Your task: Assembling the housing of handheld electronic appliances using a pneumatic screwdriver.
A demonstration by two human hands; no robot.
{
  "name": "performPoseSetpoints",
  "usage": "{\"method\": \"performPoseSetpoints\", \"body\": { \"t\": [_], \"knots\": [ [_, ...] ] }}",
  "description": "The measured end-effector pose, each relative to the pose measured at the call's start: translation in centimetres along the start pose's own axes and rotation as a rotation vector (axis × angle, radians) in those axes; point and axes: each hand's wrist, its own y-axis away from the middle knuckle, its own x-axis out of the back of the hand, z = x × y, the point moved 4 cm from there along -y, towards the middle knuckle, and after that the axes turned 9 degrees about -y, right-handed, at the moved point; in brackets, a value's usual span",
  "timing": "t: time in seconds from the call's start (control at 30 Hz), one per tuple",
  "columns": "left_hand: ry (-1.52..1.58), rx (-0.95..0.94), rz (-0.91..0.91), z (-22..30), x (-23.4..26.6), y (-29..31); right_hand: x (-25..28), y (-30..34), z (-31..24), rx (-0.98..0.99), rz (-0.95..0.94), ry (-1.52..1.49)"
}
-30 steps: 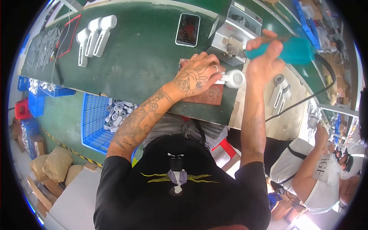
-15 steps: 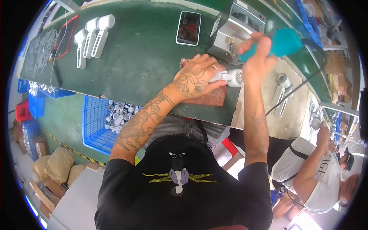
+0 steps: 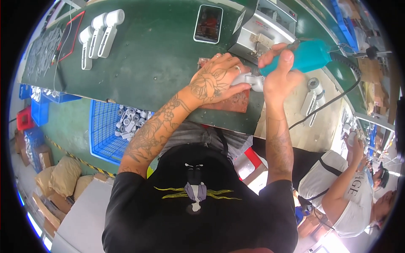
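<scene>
Around teal tool (image 3: 311, 55), right hand (image 3: 282, 76) curled

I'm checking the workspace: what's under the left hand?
Under the left hand are a white device and a reddish mat, both partly showing; whatever the hand covers can't be seen.

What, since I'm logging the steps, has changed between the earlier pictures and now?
The right hand has brought the teal power screwdriver back from the metal machine toward the white handheld fan, whose round grille has turned out of view. Nothing was taken or let go: the left hand keeps holding the fan, and the smartphone stays put.
</scene>
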Motion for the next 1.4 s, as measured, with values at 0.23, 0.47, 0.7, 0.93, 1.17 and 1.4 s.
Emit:
{"method": "performPoseSetpoints", "body": {
  "t": [0.23, 0.47, 0.7, 0.93, 1.17, 1.4],
  "knots": [
    [-0.065, -0.001, -0.017, 0.0, -0.2, 0.1, 0.0, 0.1, 1.0, 0.023, -0.003, -0.038],
    [-0.065, 0.004, -0.060, 0.0, 0.0, 0.1, -0.5, -0.9, 0.2, -0.061, -0.026, 0.066],
    [0.012, 0.016, -0.043, -0.1, 0.1, 0.1, -1.2, -4.9, -0.2, 0.258, 0.071, 0.042],
    [-0.028, -0.019, 0.030, 0.3, 0.4, 0.0, -1.0, -4.7, 0.3, 0.203, 0.023, 0.035],
    [-0.016, 0.008, -0.017, 0.3, 0.3, 0.0, 0.7, 0.5, -2.1, 0.014, 0.069, -0.143],
    [0.002, 0.010, -0.031, 0.2, 0.3, -0.2, 1.3, 1.7, -1.8, 0.014, 0.022, -0.125]
  ]
}}
